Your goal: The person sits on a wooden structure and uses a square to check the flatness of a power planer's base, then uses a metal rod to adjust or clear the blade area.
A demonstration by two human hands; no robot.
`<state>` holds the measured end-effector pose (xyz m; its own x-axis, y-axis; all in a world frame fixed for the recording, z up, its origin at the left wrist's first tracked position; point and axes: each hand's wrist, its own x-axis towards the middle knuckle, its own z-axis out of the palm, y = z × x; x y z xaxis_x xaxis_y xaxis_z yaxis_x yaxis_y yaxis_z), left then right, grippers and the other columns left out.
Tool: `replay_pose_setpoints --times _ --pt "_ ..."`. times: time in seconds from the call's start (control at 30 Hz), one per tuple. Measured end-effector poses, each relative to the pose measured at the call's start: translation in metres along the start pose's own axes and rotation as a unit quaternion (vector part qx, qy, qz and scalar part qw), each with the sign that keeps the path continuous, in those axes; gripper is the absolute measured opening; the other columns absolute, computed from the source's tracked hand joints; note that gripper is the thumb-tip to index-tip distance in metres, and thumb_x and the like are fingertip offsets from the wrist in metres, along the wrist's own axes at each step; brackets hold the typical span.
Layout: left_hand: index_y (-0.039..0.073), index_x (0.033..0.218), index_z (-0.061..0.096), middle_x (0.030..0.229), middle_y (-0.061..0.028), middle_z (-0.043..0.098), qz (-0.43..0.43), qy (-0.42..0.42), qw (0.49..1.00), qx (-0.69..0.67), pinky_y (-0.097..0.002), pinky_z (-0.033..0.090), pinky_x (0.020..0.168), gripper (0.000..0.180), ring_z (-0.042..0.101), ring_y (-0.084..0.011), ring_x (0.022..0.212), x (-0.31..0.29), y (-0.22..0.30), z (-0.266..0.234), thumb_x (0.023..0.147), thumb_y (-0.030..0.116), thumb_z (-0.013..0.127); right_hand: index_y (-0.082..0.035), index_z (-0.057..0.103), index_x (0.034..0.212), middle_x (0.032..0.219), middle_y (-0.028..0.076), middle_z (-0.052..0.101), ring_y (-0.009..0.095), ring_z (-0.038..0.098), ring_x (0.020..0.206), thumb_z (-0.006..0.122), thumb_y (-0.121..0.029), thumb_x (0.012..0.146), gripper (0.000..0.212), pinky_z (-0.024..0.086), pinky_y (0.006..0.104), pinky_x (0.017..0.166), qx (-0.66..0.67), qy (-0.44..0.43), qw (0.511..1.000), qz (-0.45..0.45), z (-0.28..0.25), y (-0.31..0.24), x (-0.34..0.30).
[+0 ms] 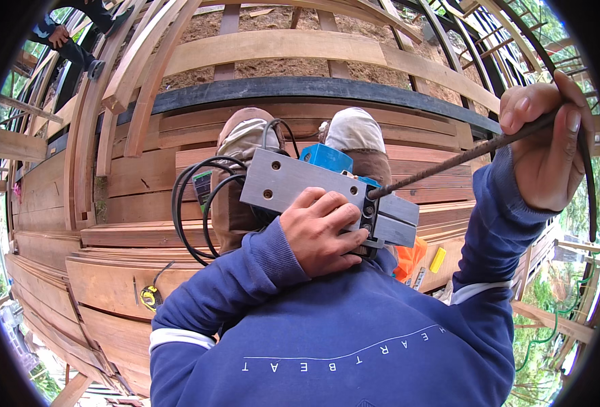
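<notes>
An electric hand planer (300, 180) with a blue body lies across my lap, its flat silver sole facing up. My left hand (325, 230) grips it, fingers curled over the sole beside the blade opening. Up at the right, my right hand (544, 139) is closed round one end of a thin, rusty-looking metal rod (459, 157). The rod slants down to the left, and its other end meets the planer at the blade opening. Black power cord (181, 197) loops from the planer at its left. A dark curved strip (590, 176) runs past my right hand; whether I hold it, I cannot tell.
Stacked wooden boards (120, 271) lie around me, with a yellow tape measure (151, 297) on them. Near my right side are an orange cloth (410, 256) and a yellow block (438, 260). Timber beams (279, 49) cross ahead. Another person's leg (76, 51) shows far left.
</notes>
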<state>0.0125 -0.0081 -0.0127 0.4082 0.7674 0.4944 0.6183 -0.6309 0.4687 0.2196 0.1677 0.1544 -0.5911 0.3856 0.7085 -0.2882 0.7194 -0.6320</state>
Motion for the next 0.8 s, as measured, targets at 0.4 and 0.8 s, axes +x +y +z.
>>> replay_pose_setpoints --times 0.4,0.8 --pt "0.020 0.106 0.073 0.101 -0.0009 0.058 -0.005 -0.015 1.000 0.001 -0.0382 0.045 0.090 0.045 0.059 -0.0203 0.100 0.000 0.001 -0.002 0.068 0.042 0.083 0.002 0.050 0.138 0.093 0.016 0.062 0.021 0.057 0.073 0.033 -0.016 0.109 0.038 0.047 0.0396 0.070 -0.003 0.013 1.000 0.001 -0.006 0.010 -0.002" --pt "0.021 0.105 0.073 0.100 0.0000 0.058 -0.003 -0.010 1.000 0.002 -0.0381 0.045 0.089 0.043 0.059 -0.0197 0.099 0.000 0.001 -0.001 0.068 0.041 0.082 0.001 0.047 0.141 0.095 0.018 0.062 0.022 0.057 0.073 0.031 -0.016 0.109 0.039 0.047 0.0403 0.070 0.013 -0.018 1.000 -0.008 -0.013 0.011 -0.004"
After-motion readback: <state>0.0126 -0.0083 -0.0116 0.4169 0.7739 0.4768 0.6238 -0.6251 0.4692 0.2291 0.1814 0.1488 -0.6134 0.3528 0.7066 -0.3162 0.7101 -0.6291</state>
